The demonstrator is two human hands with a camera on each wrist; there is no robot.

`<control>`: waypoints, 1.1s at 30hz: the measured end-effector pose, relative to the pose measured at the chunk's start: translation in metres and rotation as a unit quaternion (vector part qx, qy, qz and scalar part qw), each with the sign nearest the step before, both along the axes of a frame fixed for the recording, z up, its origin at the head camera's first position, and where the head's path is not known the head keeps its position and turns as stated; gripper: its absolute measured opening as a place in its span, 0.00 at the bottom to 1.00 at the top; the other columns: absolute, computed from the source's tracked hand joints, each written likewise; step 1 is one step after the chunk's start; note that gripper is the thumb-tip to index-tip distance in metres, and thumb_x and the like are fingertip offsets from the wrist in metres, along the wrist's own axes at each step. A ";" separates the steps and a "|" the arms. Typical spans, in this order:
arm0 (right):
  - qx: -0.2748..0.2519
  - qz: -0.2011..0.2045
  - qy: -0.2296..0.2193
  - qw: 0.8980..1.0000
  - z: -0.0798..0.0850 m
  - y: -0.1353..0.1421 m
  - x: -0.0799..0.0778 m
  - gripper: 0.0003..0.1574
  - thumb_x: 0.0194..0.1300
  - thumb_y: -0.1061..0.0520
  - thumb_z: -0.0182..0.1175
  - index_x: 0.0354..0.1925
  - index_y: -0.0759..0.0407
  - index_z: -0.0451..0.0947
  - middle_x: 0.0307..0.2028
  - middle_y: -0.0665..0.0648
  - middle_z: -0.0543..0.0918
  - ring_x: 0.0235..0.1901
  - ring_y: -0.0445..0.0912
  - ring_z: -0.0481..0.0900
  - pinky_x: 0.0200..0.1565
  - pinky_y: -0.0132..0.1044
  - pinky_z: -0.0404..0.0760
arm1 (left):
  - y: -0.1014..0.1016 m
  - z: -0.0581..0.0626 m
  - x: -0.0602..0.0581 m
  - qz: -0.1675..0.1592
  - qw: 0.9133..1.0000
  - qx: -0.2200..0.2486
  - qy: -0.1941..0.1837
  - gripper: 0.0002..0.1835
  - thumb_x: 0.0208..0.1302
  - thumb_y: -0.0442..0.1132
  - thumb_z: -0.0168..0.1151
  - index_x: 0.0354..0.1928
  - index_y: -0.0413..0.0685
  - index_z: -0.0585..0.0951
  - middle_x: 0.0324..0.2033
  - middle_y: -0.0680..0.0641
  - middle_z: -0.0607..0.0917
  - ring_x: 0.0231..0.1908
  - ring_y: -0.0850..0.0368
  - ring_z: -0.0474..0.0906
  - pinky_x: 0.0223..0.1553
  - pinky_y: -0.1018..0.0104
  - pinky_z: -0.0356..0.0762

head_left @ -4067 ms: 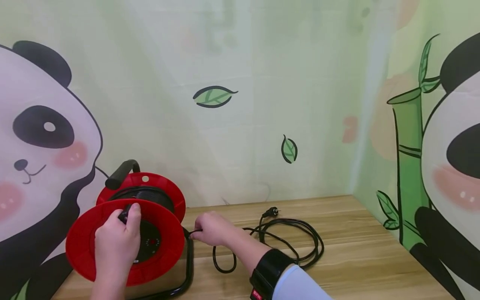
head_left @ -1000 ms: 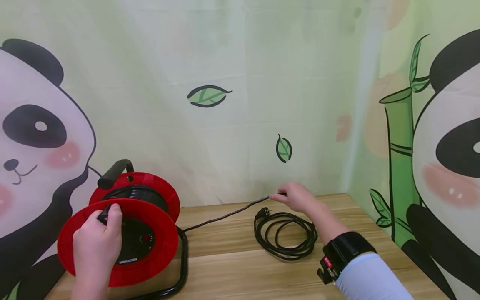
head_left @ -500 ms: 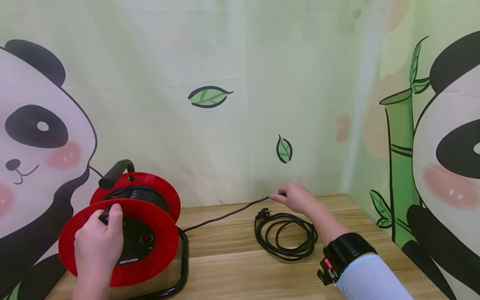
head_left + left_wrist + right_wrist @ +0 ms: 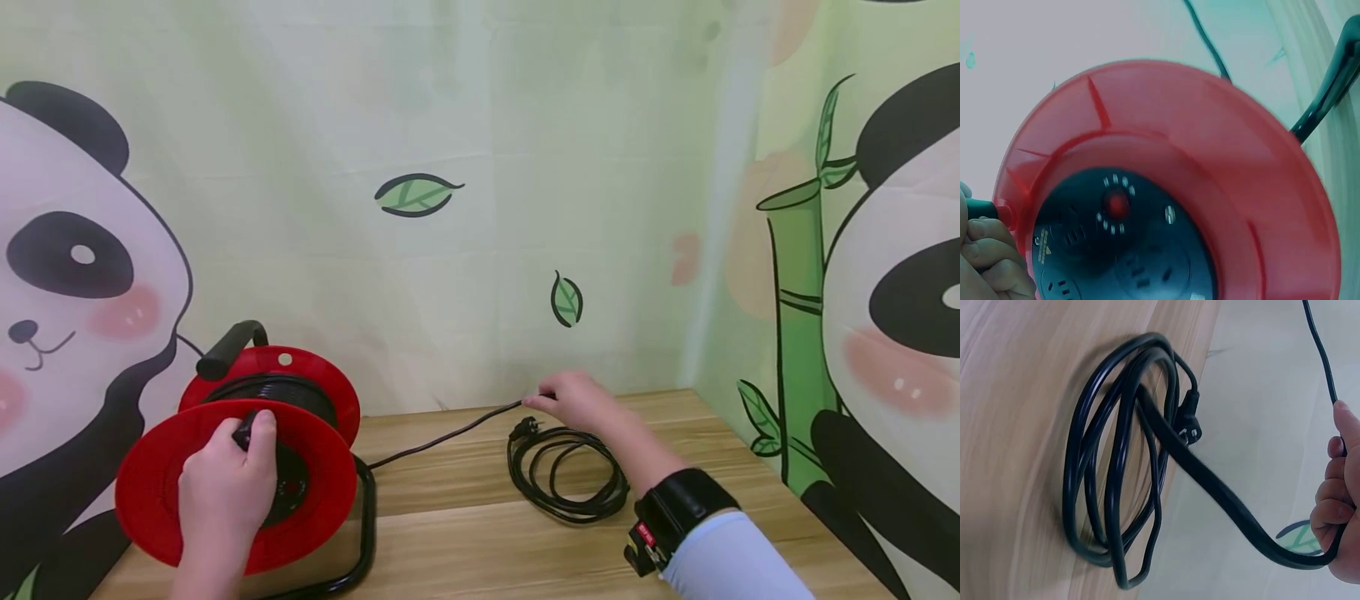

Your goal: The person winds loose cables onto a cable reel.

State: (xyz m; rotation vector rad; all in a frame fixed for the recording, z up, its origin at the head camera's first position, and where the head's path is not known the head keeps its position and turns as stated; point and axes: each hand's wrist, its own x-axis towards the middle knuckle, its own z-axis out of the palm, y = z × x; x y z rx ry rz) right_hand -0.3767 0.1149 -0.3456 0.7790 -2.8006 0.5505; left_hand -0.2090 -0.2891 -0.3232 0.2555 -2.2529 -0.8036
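A red cable reel (image 4: 322, 492) with black cable wound on its drum stands at the left of the table. My left hand (image 4: 225, 492) grips the black crank knob (image 4: 243, 432) on its front disc; the left wrist view shows curled fingers round that knob (image 4: 982, 209) and a black socket panel (image 4: 1122, 250). At the back, my right hand (image 4: 577, 402) grips the black cable (image 4: 450, 435), which runs from the reel in a slight sag. In the right wrist view, the cable passes through the fist (image 4: 1341, 494) and drops to a loose coil (image 4: 1072, 487).
The coil (image 4: 587, 512) lies on the wooden table (image 4: 442, 550) below my right hand, its plug (image 4: 527, 427) at the back left of it. A black tube frame (image 4: 367, 525) supports the reel, with a carry handle (image 4: 232, 348) on top. A panda-print cloth (image 4: 480, 250) hangs behind.
Since the oldest frame, my right hand has moved from beside the reel far right along the cable. In the last half second it shifts slightly left, while my left hand turns the crank rightward.
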 end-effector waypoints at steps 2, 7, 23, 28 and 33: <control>0.008 0.007 0.003 1.000 0.002 -0.007 0.001 0.27 0.73 0.40 0.60 0.20 0.51 0.69 0.17 0.46 0.66 0.20 0.41 0.65 0.27 0.37 0.66 | 0.004 -0.002 -0.001 -0.006 1.000 -0.017 -0.006 0.24 0.77 0.56 0.44 0.28 0.45 0.72 0.15 0.46 0.73 0.19 0.48 0.70 0.23 0.60 0.69; 0.029 0.018 0.012 0.999 0.005 -0.023 0.004 0.27 0.73 0.40 0.60 0.20 0.51 0.71 0.17 0.45 0.68 0.21 0.41 0.66 0.28 0.37 0.67 | 0.016 -0.007 -0.004 -0.026 0.998 -0.061 -0.024 0.24 0.77 0.55 0.44 0.26 0.46 0.72 0.14 0.48 0.72 0.20 0.49 0.71 0.23 0.58 0.67; 0.062 0.048 0.027 0.997 0.007 -0.063 0.010 0.30 0.74 0.37 0.58 0.19 0.49 0.65 0.17 0.44 0.64 0.20 0.40 0.63 0.27 0.35 0.65 | 0.034 -0.008 0.000 -0.072 0.977 -0.118 -0.165 0.25 0.74 0.51 0.46 0.19 0.48 0.73 0.14 0.50 0.74 0.19 0.51 0.71 0.23 0.57 0.71; 0.074 0.064 0.038 0.994 0.008 -0.075 0.014 0.29 0.74 0.37 0.57 0.19 0.48 0.67 0.17 0.44 0.65 0.20 0.39 0.64 0.27 0.34 0.66 | 0.039 -0.010 -0.001 -0.101 0.957 -0.123 -0.241 0.26 0.75 0.53 0.45 0.19 0.49 0.74 0.14 0.49 0.74 0.19 0.51 0.70 0.21 0.59 0.67; 0.086 0.072 0.044 0.993 0.007 -0.088 0.018 0.28 0.74 0.38 0.57 0.20 0.48 0.69 0.17 0.44 0.66 0.20 0.39 0.64 0.27 0.34 0.66 | 0.040 -0.014 -0.001 -0.120 0.938 -0.132 -0.297 0.25 0.73 0.52 0.45 0.20 0.49 0.74 0.15 0.47 0.74 0.19 0.51 0.70 0.21 0.59 0.65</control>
